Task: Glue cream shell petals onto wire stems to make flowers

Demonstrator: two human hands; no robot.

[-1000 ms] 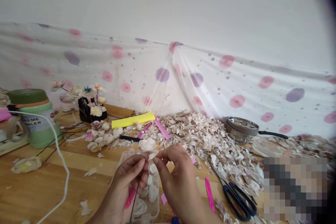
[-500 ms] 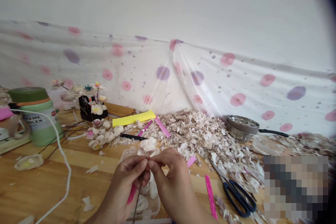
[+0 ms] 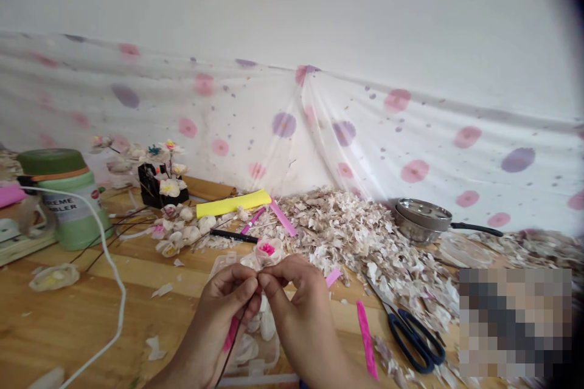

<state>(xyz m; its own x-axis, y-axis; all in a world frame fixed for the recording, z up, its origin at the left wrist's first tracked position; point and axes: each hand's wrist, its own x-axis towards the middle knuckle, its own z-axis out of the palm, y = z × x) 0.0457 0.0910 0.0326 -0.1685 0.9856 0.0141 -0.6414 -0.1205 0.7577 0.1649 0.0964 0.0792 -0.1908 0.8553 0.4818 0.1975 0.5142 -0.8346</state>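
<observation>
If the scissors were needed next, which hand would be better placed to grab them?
Probably the right hand: the scissors lie on its side. The left hand is farther off and holds a dark stem. The right, pinching by the flower, would need freeing first.

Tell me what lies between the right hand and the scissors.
Mainly a bright pink strip, with some petal scraps, as the head view shows.

Wooden table (image 3: 137, 292), heap of pale petals (image 3: 337, 225), dark-handled scissors (image 3: 393, 312), green jar (image 3: 78, 232)
</observation>
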